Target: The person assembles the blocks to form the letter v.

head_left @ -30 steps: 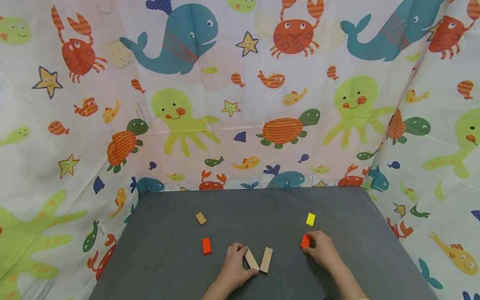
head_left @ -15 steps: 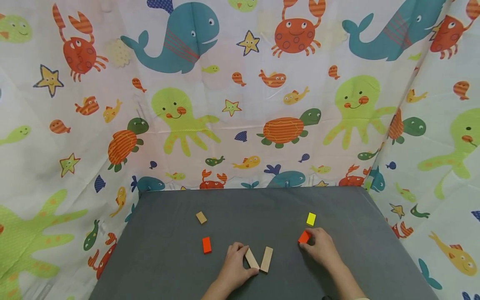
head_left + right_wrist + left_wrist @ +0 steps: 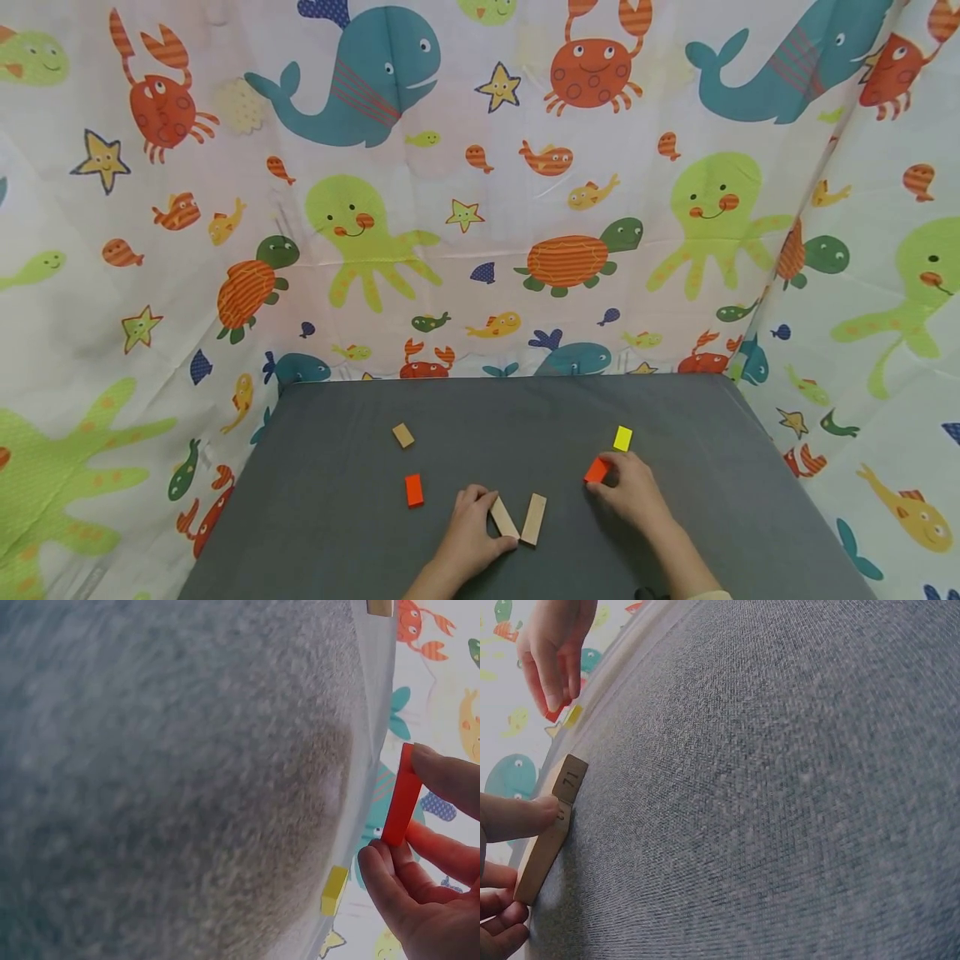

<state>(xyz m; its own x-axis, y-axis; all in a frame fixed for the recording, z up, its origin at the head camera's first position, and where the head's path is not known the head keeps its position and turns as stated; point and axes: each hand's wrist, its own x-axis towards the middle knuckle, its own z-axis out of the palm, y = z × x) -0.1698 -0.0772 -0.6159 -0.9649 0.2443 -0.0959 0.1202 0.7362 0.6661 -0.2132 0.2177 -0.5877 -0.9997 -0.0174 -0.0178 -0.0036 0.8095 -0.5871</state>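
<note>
We see the right hand (image 3: 633, 493) pinching an orange block (image 3: 597, 471) between thumb and fingertips (image 3: 450, 776), block lifted clear of the grey table (image 3: 675, 417) per the right wrist view, thin edge toward that camera, just beside a yellow block (image 3: 622, 438) lying flat further back. Left hand (image 3: 468, 533) is curled on a tan wooden block (image 3: 503, 517), one finger (image 3: 517, 817) on its top face, other fingers at its near end; left wrist view shows the block lying flat on the table with digits stamped on its end, we read "71" on the neighbouring face. A second tan block (image 3: 533, 520) lies right next to it, the two forming a V, near ends close together; we can't tell if they touch. Another orange block (image 3: 413, 491) sits left of the left hand, small tan block (image 3: 402, 435) further back left. Sea-creature curtain (image 3: 480, 183) surrounds the table. No containers in view
</note>
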